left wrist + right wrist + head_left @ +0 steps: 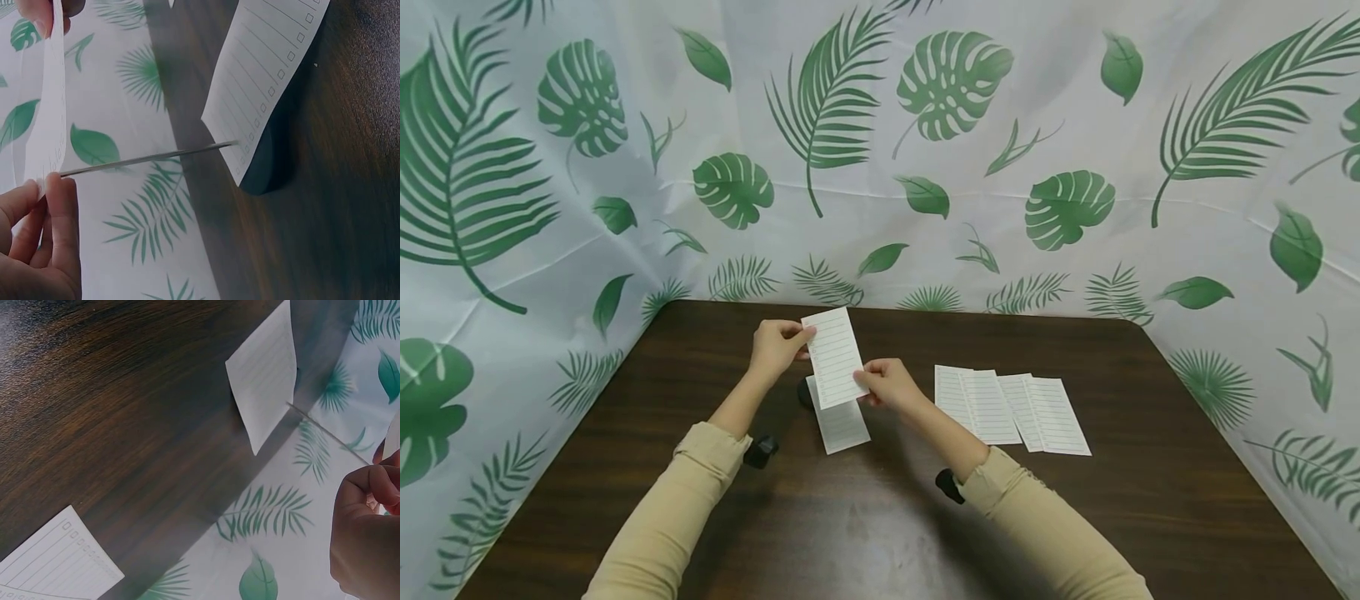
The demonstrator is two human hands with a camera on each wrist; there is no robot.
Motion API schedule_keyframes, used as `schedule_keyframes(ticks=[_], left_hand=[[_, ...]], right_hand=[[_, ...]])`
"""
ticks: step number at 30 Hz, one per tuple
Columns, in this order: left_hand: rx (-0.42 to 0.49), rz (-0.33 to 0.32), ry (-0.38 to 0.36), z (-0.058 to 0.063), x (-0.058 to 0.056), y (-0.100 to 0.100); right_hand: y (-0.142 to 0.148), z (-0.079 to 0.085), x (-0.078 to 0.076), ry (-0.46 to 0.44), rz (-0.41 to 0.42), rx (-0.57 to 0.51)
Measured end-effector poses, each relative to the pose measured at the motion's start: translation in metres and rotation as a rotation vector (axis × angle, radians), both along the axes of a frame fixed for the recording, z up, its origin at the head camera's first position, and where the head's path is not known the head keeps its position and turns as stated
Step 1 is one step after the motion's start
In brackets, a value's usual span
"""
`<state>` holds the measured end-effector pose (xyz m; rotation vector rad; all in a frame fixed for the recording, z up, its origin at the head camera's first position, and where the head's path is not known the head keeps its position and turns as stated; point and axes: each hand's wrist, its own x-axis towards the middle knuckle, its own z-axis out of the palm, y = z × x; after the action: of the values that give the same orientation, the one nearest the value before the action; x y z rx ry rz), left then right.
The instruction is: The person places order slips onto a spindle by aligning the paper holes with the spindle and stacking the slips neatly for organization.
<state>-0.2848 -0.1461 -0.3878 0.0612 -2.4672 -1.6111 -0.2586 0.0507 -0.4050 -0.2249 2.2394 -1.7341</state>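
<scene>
A white lined checklist sheet (835, 358) is held raised and tilted between both hands. My left hand (775, 346) pinches its left edge near the top, thumb in front. Lower on the opposite edge, my right hand (891, 385) pinches it. Beneath is a paper spike: a thin metal rod (144, 160) on a black base (259, 172). Another checklist sheet (842, 429) is threaded on the rod and lies over the base. The rod's tip meets the raised sheet by the left fingertips; whether it pierces the paper I cannot tell.
Several more lined sheets (1058, 417) lie overlapping on the dark wooden table (865, 517), right of the right hand. Behind the table's far edge hangs a white cloth with green leaves (970, 208). Each wrist carries a small black camera.
</scene>
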Motion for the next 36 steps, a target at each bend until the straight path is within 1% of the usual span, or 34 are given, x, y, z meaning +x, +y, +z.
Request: schedule_keyframes(ticks=[7,15,21,28,30,31,36], left_hand=[[-0.009,-0.009,-0.023,0.0015,-0.0008,-0.0015],[-0.013,-0.008,-0.022,0.0001,-0.0023,0.0013],[-0.005,-0.019,-0.009,-0.0005,-0.0006,-0.001],[-0.03,-0.04,0.019,-0.0029,-0.0004,-0.0026],[-0.009,-0.044,0.01,-0.004,-0.0009,-0.0026],[0.016,-0.045,-0.001,-0.0042,-0.0012,-0.0028],[0.173,-0.064,-0.054,-0.0048,-0.003,-0.0027]], right_hand=[[-0.002,-0.0002,-0.0004,0.002,-0.003,0.0],[-0.0016,-0.0009,-0.0014,-0.005,-0.016,0.024],[-0.0015,0.0001,0.0009,0.001,-0.005,0.023],[-0.0007,-0.0015,0.002,0.005,0.005,0.034],[-0.0006,-0.002,0.0022,-0.005,0.0,0.029],[-0.0005,-0.0023,0.0023,-0.007,-0.001,0.029],[-0.0002,-0.0042,0.0018,-0.005,-0.011,0.02]])
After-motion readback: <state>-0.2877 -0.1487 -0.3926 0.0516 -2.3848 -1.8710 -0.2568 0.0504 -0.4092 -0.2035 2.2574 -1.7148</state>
